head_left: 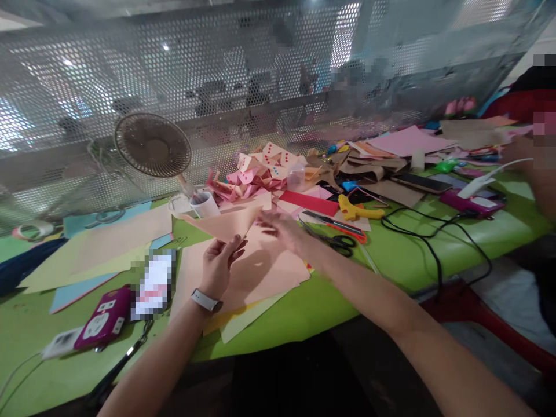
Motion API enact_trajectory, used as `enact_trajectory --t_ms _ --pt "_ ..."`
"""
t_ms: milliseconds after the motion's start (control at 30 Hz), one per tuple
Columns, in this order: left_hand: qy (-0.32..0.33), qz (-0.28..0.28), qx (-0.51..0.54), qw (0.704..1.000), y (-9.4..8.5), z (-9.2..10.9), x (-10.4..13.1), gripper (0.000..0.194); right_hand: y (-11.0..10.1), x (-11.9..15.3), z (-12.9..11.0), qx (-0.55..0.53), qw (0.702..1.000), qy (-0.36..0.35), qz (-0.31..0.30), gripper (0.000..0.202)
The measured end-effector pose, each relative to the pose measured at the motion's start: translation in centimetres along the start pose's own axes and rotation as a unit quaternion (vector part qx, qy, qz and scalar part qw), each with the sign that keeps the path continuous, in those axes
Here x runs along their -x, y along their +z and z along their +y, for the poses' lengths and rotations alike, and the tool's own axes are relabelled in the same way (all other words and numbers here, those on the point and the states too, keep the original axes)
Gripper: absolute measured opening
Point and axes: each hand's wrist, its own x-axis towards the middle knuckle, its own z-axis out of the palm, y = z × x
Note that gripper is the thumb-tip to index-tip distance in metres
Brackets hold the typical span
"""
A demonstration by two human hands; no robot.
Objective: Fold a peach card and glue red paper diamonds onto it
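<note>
A folded peach paper [226, 225] is raised above the table, its lower edge pinched between the thumb and fingers of my left hand [220, 260]. My right hand [280, 229] is at the right corner of that paper, fingers pointing left and slightly blurred; whether they grip it I cannot tell. Under both hands lies a stack of peach sheets [256, 278], with yellow sheets [252, 318] showing below its front edge. Just right of my right hand are black scissors [341, 243] and a cutter knife [334, 223].
A small fan [152, 145] stands at the back left beside a white cup [205, 204]. Folded pink pieces [256, 174] are heaped behind. A yellow glue gun [358, 208], black cables [436, 243] and a phone [423, 183] lie right. Another person's arm [527, 168] is at the far right.
</note>
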Motion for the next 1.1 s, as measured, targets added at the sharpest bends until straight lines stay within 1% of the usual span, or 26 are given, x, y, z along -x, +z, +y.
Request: enact_trajectory --t_ms 67,100,133,200,267,367,467,500,533,567,600,633,700,733,833,900,967,1033,1100 --pt "-0.001 -0.010 0.002 1.000 0.3 -0.1 0.2 0.033 1.9 1.2 1.5 0.026 0.996 0.021 -0.086 0.035" --pt "-0.002 -0.014 0.003 1.000 0.4 -0.2 0.3 0.033 2.7 1.7 2.1 0.027 0.995 0.025 -0.095 0.036" --pt "-0.004 -0.018 0.004 1.000 0.5 -0.2 0.3 0.033 3.3 2.1 2.6 0.025 0.995 0.026 -0.092 0.036" --pt "-0.012 -0.023 -0.001 1.000 0.5 -0.1 0.4 0.032 3.7 2.3 2.9 0.018 0.998 0.016 -0.060 0.034" --pt "-0.018 -0.022 -0.013 1.000 0.5 0.0 0.4 0.031 3.1 1.7 2.7 0.007 1.000 -0.010 -0.019 0.029" --pt "-0.015 -0.021 -0.030 0.999 0.4 0.0 0.3 0.031 1.3 0.3 1.3 -0.016 0.997 -0.056 0.053 0.025" --pt "-0.008 -0.025 -0.044 0.999 0.2 0.0 0.3 0.030 -0.7 -1.0 -0.6 -0.048 0.985 -0.106 0.126 0.026" --pt "-0.004 -0.026 -0.050 0.998 0.1 0.1 0.2 0.031 -1.2 -1.2 -1.2 -0.062 0.980 -0.116 0.148 0.027" --pt "-0.001 -0.028 -0.056 0.998 0.0 0.1 0.2 0.032 -1.6 -1.3 -1.7 -0.069 0.978 -0.116 0.156 0.028" --pt "0.002 -0.030 -0.060 0.998 0.0 0.2 0.2 0.033 -1.8 -1.2 -2.1 -0.062 0.982 -0.102 0.147 0.030" --pt "0.004 -0.032 -0.063 0.997 0.0 0.3 0.2 0.034 -1.8 -1.1 -2.3 -0.040 0.989 -0.076 0.121 0.032" --pt "0.004 -0.033 -0.063 0.997 0.0 0.3 0.1 0.034 -1.6 -0.8 -2.4 -0.008 0.996 -0.043 0.081 0.034" --pt "0.000 -0.029 -0.051 0.998 0.0 0.4 0.1 0.036 -0.8 0.0 -1.9 0.045 0.999 0.012 0.009 0.037" --pt "-0.001 -0.021 -0.039 0.999 0.1 0.4 0.1 0.036 -0.2 0.4 -1.5 0.052 0.998 0.024 -0.011 0.037" --pt "-0.004 -0.004 -0.006 1.000 0.3 0.2 0.1 0.037 1.5 1.6 0.3 0.047 0.998 0.007 -0.046 0.035" --pt "-0.006 -0.014 -0.001 1.000 0.5 0.1 0.2 0.037 2.5 2.1 1.5 0.057 0.996 -0.002 -0.075 0.034" --pt "-0.004 -0.033 -0.004 0.999 0.6 -0.1 0.3 0.036 3.2 2.4 2.4 0.059 0.995 -0.008 -0.075 0.032" --pt "0.003 -0.043 -0.012 0.999 0.7 -0.1 0.4 0.034 3.6 2.6 2.9 0.051 0.997 -0.016 -0.052 0.029" --pt "0.012 -0.043 -0.021 0.999 0.8 -0.1 0.4 0.033 3.6 2.4 2.8 0.040 0.998 -0.025 -0.030 0.024"
